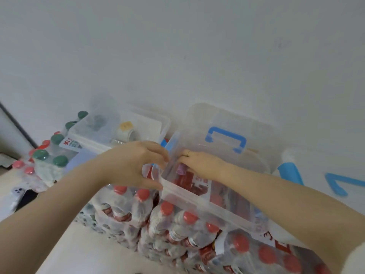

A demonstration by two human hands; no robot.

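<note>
The left hand (130,165) is on the clear box (197,200), thumb low on the near rim and fingers curled over the corner above it: a firm grip round that corner. The right hand (201,165) is down inside the box, just across the wall from the left grip, with a ring (188,153) showing on one finger. Its fingertips are hidden behind the wall and the other hand, so whether that grip holds anything cannot be told. A small purple thing (181,169) lies right under its palm, and red packets (199,184) fill the box floor below the wrist.

The box itself sits on shrink-wrapped red-capped bottles (167,208), directly beneath both grips. Its lid (227,123) stands open beyond the right hand, tipped back toward the wall (177,46), blue handle (227,139) facing out.

Beyond the left grip there is a second clear box (118,131) with a tape roll (126,131) in it. Farther out past the left wrist stand green-capped bottles (59,155), and a phone (18,192) lies well apart, outside the left forearm
</note>
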